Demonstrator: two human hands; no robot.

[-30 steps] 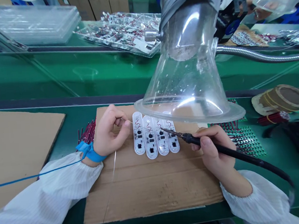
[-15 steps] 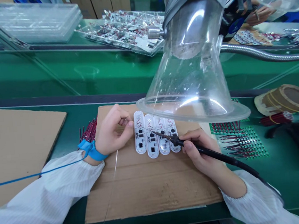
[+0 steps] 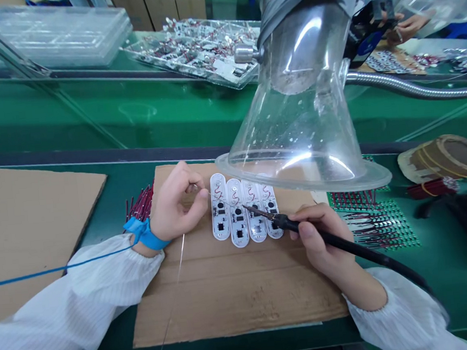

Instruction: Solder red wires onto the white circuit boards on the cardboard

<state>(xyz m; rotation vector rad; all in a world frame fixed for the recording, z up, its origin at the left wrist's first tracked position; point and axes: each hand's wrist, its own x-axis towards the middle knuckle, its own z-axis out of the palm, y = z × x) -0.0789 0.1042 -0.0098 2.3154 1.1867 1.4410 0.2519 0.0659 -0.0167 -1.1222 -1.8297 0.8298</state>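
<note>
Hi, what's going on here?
Someone is soldering by hand. Their left hand pinches a thin solder wire, and their right hand holds a soldering iron, its tip over four white oblong circuit boards lying side by side on a cardboard sheet. A clear fume hood hangs just above, and a blue strap circles the left wrist.

The left hand hides one end of the thin wire it pinches, and glare on the clear hood blurs the far ends of the white boards. The parts on those boards are too small to tell, and a co-worker's hand is partly hidden behind plastic.
</note>
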